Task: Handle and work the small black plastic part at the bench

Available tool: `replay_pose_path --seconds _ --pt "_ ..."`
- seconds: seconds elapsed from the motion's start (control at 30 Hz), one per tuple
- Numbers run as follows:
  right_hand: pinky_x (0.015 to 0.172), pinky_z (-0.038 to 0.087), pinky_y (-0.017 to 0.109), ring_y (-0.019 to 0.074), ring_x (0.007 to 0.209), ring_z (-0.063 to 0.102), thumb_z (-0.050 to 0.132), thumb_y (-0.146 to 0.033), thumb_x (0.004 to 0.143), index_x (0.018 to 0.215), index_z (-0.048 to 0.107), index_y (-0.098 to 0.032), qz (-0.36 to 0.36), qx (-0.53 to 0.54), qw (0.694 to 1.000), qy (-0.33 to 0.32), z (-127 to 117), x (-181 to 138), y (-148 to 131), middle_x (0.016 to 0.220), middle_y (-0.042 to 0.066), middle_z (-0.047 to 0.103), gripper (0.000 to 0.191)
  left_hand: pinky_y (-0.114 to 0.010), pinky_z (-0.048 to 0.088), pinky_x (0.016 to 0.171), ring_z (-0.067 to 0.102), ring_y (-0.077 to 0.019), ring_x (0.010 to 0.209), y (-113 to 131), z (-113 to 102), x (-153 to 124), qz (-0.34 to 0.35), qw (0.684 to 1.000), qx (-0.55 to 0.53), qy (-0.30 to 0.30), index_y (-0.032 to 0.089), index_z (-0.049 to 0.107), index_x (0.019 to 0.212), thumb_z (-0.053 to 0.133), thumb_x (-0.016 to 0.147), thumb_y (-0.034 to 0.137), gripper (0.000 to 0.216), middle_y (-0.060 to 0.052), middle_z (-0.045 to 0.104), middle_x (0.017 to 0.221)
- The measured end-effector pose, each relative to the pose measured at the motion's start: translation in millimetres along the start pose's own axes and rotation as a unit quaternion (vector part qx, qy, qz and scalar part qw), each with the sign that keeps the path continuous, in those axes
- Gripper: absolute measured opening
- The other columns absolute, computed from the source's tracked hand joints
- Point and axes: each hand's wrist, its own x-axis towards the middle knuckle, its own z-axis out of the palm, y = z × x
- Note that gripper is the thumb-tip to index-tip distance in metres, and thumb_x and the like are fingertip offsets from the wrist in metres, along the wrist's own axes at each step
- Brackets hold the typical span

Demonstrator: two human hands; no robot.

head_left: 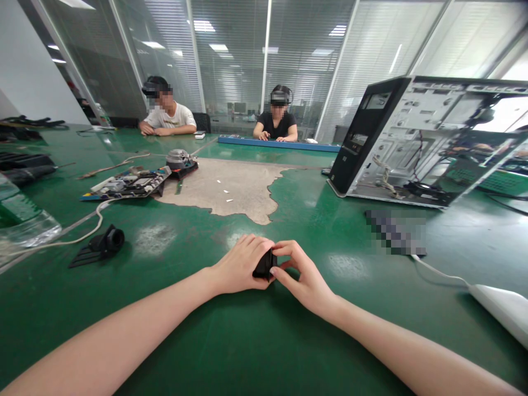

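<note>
Just above the green tabletop, or resting on it, is a small black box-shaped object (264, 266); its exact kind cannot be made out. My left hand (241, 265) wraps round it from the left, fingers over the top and thumb at the near side. At its right edge, my right hand (303, 278) pinches with thumb and fingertips. The fingers cover much of the object. Off to the left lies a black part with a round, lens-like end and a slotted flat base (105, 245).
An opened computer case (388, 143) stands at right. A blurred phone-like item (391, 231) is cabled to a white device (503, 308). A circuit board (132, 182) and a cooler fan (180, 162) sit back left, near a clear bottle (25, 214). Two people sit across the table.
</note>
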Motion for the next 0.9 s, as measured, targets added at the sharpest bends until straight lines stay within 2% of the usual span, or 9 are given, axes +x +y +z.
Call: replay_pose_path --seconds 0.1,0.23,0.37,0.5,0.77,0.9 --pt "0.073 0.051 0.031 0.0180 0.098 0.050 0.053 -0.018 0.078 0.101 0.044 -0.022 0.037 0.015 0.999 0.002 1.0 0.7 3.6 0.104 0.006 0.047 0.025 -0.035 0.035 0.079 0.044 -0.0225 0.089 -0.1 0.1 -0.2 0.000 1.000 0.001 -0.001 0.016 0.039 0.107 0.058 0.065 0.030 0.048 -0.007 0.051 0.104" --pt "0.073 0.052 0.033 0.0168 0.091 0.054 0.052 -0.021 0.079 0.105 0.041 -0.020 0.097 0.047 0.994 -0.030 2.0 1.3 5.2 0.102 0.007 0.051 0.027 -0.035 0.035 0.078 0.044 -0.0223 0.088 -0.8 0.5 -0.4 0.000 1.000 0.006 -0.002 0.016 0.039 0.107 0.058 0.065 0.029 0.048 -0.007 0.051 0.103" --pt "0.073 0.052 0.030 0.0177 0.097 0.051 0.054 -0.015 0.076 0.103 0.044 -0.021 0.050 0.035 0.998 -0.018 1.5 0.6 1.5 0.104 0.006 0.048 0.030 -0.036 0.036 0.078 0.044 -0.0226 0.088 -1.2 0.8 -0.4 0.001 1.000 0.006 -0.003 0.016 0.038 0.108 0.058 0.064 0.028 0.050 -0.007 0.051 0.103" --pt "0.072 0.052 0.028 0.0170 0.096 0.049 0.054 -0.015 0.076 0.098 0.048 -0.023 0.002 0.014 1.000 0.001 0.9 0.6 0.7 0.105 0.005 0.046 0.023 -0.036 0.036 0.078 0.044 -0.0228 0.089 -1.2 0.6 -0.7 0.007 1.000 0.002 0.002 0.017 0.037 0.110 0.058 0.065 0.029 0.051 -0.008 0.050 0.105" --pt "0.072 0.052 0.031 0.0162 0.090 0.054 0.054 -0.020 0.078 0.106 0.041 -0.022 0.087 0.052 0.995 -0.025 2.2 1.0 7.3 0.102 0.005 0.051 0.031 -0.036 0.036 0.079 0.044 -0.0228 0.089 -1.6 1.4 -0.9 -0.001 1.000 0.005 -0.002 0.016 0.038 0.108 0.059 0.063 0.028 0.050 -0.007 0.051 0.104" --pt "0.070 0.052 0.029 0.0171 0.095 0.051 0.056 -0.015 0.075 0.104 0.044 -0.022 0.042 0.023 0.999 -0.018 1.5 0.0 3.0 0.102 0.005 0.048 0.032 -0.036 0.036 0.079 0.044 -0.0232 0.089 -1.5 0.7 -0.8 0.003 1.000 0.007 -0.005 0.016 0.038 0.108 0.059 0.063 0.028 0.051 -0.008 0.050 0.104"
